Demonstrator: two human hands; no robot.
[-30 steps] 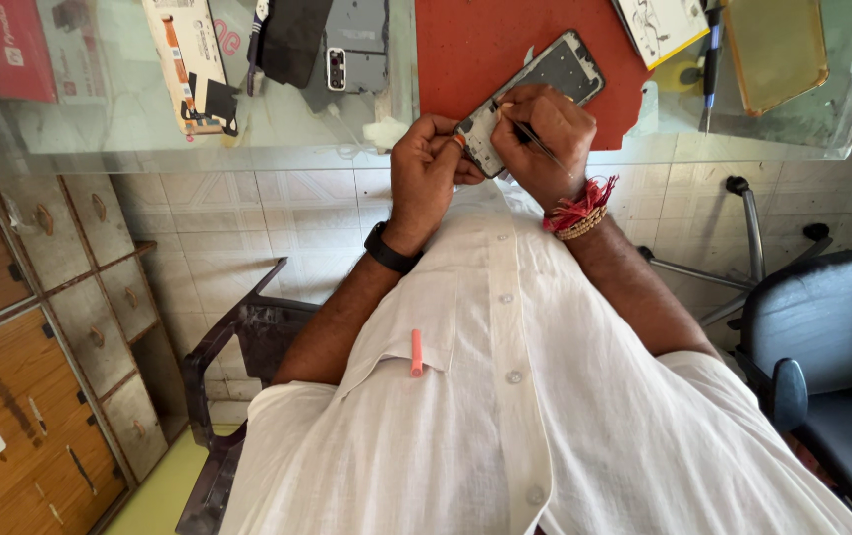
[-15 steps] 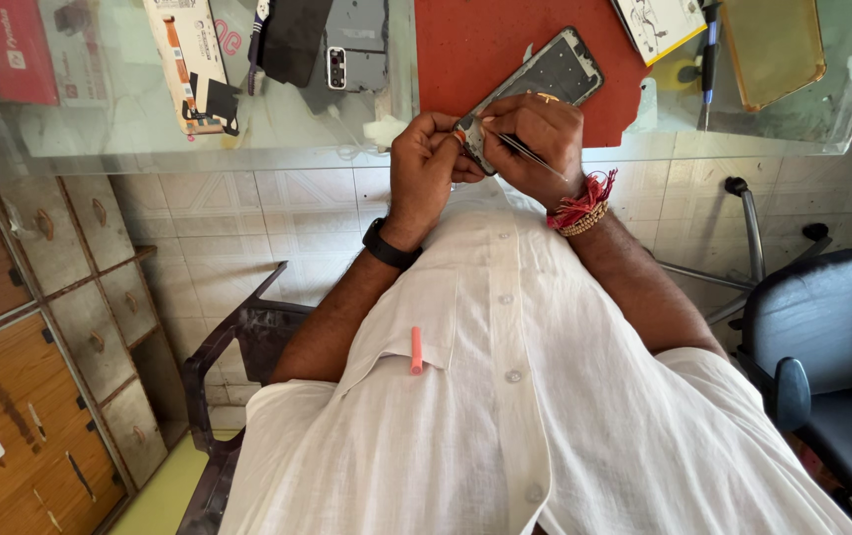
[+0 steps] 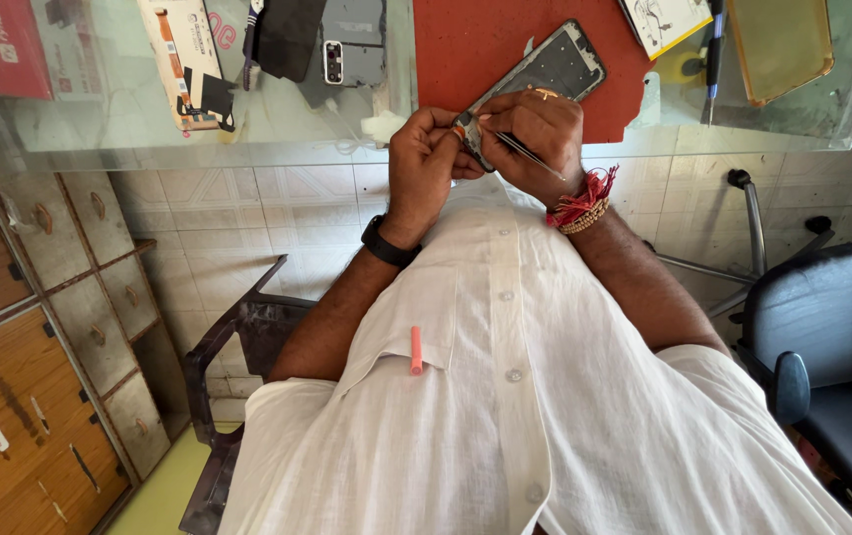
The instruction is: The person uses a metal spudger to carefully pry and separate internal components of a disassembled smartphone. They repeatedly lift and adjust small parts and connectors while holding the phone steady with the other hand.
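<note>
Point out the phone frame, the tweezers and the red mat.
phone frame (image 3: 545,69): head view, middle of its dark inner face.
tweezers (image 3: 530,157): head view, thin shaft below the right hand.
red mat (image 3: 465,45): head view, bare left part.

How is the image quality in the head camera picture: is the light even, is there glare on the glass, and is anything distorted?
Head view: soft, even daylight with no hard shadows; the glass counter shows a pale milky sheen at left; the phone frame and both hands, left hand and right hand, are sharp; wide-angle bending tilts the wooden drawers at the edge.
</note>
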